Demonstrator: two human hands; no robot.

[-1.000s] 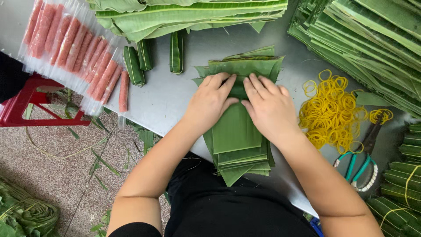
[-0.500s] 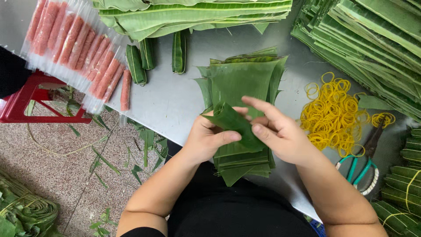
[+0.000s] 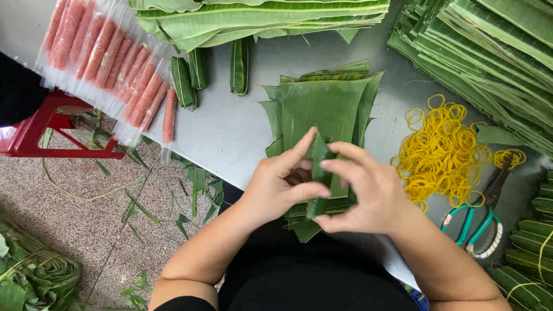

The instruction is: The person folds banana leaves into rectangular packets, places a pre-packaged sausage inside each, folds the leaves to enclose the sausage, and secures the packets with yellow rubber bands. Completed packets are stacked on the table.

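Both hands, left hand (image 3: 276,187) and right hand (image 3: 363,193), pinch the rolled leaf parcel (image 3: 318,178) at frame centre; I judge it light, pliable, tear-prone: grip mid-body.

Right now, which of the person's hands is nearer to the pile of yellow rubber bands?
The right hand. It sits just beside the yellow rubber bands, without touching them. The left hand is farther off, on the other side of the folded leaf that both hands grip.

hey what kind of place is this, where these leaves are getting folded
Probably a small food-wrapping workshop: stacks of cut green leaves on a metal table, pink sausage sticks in clear packets, and a heap of yellow rubber bands beside scissors.
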